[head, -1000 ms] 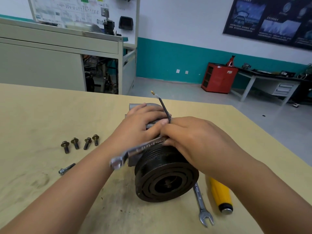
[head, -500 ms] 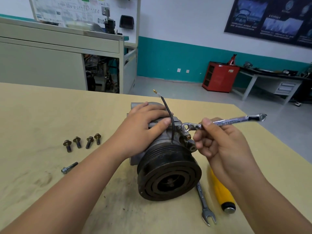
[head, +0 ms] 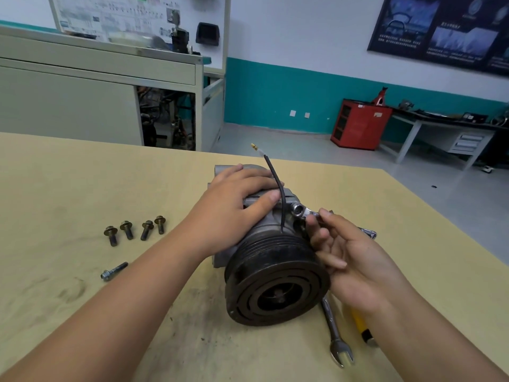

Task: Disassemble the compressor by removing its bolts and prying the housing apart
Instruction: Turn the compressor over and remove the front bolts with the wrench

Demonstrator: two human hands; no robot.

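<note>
Under left hand (head: 231, 208), compressor (head: 275, 277); right hand (head: 355, 260) pinches wrench (head: 299, 210).

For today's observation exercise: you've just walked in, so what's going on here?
A person is dismantling a compressor on a table. The left hand presses on its housing, while the right hand holds a wrench with its ring end at the housing's upper right. Five bolts lie loose to the left; a second wrench and a yellow-handled tool lie beside the pulley.
</note>
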